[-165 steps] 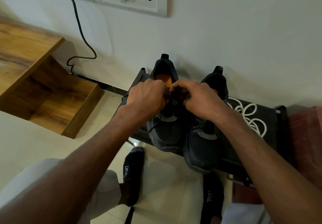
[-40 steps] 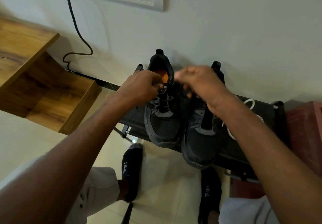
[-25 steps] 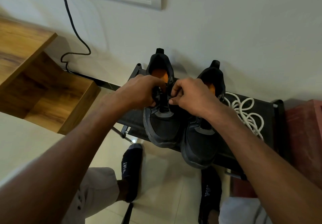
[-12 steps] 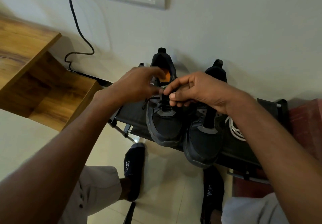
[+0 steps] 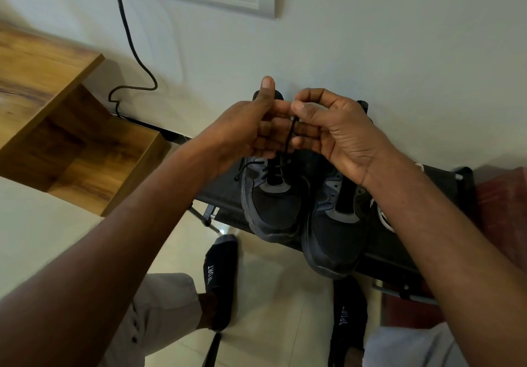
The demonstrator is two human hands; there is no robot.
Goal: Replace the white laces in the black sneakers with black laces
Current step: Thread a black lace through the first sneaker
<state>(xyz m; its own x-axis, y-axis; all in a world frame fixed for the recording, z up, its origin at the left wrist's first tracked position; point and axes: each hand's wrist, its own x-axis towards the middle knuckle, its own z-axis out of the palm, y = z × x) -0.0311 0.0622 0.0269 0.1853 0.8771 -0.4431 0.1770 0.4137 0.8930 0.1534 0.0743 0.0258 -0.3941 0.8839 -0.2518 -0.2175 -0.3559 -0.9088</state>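
Task looked roughly half done: both black sneakers sat side by side on the black rack (image 5: 445, 184), the left sneaker (image 5: 273, 206) partly threaded with a black lace (image 5: 289, 135), the right sneaker (image 5: 333, 232) showing bare eyelets, so its lacing was judged still to do. White laces (image 5: 382, 218) lay on the rack just beside the right sneaker, mostly hidden behind the right forearm. Black lace ran up from the left sneaker's eyelets into both hands, raised above the shoe. Right hand (image 5: 333, 132) pinched the lace between thumb and forefinger; left hand (image 5: 253, 129) held it with loosely curled fingers, thumb up, fingertips touching the right hand's.
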